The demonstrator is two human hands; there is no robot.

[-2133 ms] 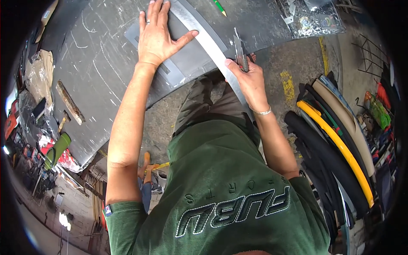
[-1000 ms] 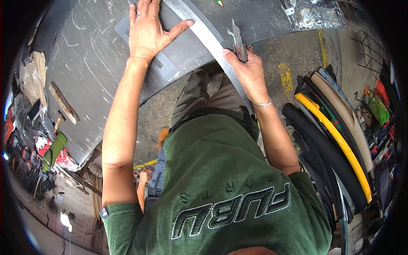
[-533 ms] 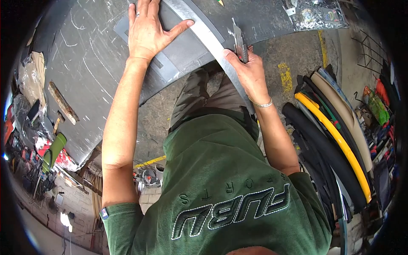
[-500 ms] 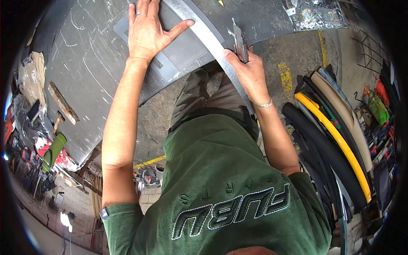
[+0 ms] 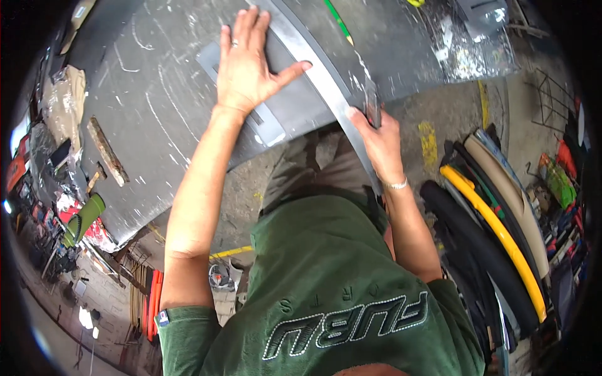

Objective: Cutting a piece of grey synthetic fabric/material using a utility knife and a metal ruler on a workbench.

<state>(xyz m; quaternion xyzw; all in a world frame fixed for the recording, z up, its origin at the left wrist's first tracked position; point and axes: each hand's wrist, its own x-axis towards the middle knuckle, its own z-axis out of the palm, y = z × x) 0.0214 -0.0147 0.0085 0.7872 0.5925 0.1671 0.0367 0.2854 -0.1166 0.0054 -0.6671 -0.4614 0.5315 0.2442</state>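
On the grey sheet (image 5: pixel 157 119), flat left hand (image 5: pixel 248 62) pins the metal straightedge (image 5: pixel 326 81); right hand (image 5: pixel 376 135) grips a knife (image 5: pixel 372 109).

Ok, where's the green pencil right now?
Head view, top centre: the green pencil lies on the dark worktable, beyond the metal straightedge, up-right of the left hand.
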